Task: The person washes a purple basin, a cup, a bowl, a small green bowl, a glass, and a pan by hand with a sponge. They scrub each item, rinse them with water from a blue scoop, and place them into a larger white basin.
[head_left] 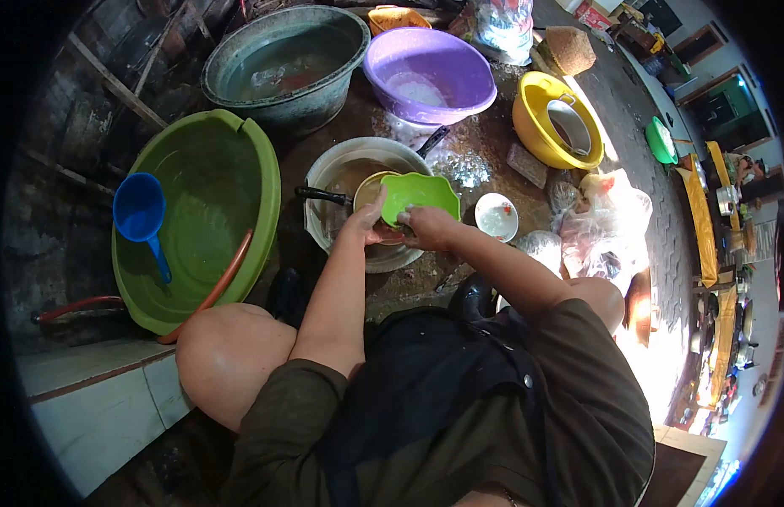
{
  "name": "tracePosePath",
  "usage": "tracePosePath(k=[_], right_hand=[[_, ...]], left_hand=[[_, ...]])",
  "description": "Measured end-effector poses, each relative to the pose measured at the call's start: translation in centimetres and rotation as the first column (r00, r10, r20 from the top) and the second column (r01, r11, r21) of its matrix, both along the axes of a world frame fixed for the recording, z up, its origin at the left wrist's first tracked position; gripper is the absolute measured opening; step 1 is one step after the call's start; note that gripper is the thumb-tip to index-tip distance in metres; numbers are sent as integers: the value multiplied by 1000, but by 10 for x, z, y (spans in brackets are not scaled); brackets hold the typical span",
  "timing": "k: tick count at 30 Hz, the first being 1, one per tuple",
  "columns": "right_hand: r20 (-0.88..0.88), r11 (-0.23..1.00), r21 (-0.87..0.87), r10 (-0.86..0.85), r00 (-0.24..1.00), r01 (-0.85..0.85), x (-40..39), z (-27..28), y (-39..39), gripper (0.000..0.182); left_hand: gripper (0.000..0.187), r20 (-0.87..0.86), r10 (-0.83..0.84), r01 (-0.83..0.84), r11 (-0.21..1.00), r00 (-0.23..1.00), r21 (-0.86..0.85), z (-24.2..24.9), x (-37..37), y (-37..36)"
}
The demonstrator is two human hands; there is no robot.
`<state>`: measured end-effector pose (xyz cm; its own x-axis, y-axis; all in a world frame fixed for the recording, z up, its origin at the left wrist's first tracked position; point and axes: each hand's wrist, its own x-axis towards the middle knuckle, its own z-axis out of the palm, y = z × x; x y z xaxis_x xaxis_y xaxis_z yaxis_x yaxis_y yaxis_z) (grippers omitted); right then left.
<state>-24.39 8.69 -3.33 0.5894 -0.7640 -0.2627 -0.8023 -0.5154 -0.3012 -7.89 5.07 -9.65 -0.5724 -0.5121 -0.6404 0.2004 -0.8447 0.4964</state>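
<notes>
Both hands hold a light green bowl (pixel 420 193) with a wavy rim, tilted over a wide metal basin (pixel 321 175). My left hand (pixel 370 221) grips its left side. My right hand (pixel 427 226) is closed on its near edge, with the fingertips partly hidden. Inside the basin are murky water and a pan with a black handle (pixel 322 195). Another black handle (pixel 433 142) sticks out over the basin's far right rim. A small white bowl (pixel 497 217) with a red pattern stands on the ground just right of my right hand.
At the left a large green tub (pixel 265 182) leans with a blue dipper (pixel 139 209) and a reddish hose (pixel 231 272). Behind stand a dark water tub (pixel 324 108) and a purple basin (pixel 472 106). A yellow basin (pixel 527 114) holds a metal pot; plastic bags (pixel 607 224) lie at the right.
</notes>
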Motion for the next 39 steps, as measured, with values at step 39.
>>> tracePosePath(k=[39], right_hand=[[557, 578, 35, -689, 465, 815, -85, -36, -57, 33]], left_hand=[[31, 216, -38, 195, 602, 976, -775, 42, -95, 7]])
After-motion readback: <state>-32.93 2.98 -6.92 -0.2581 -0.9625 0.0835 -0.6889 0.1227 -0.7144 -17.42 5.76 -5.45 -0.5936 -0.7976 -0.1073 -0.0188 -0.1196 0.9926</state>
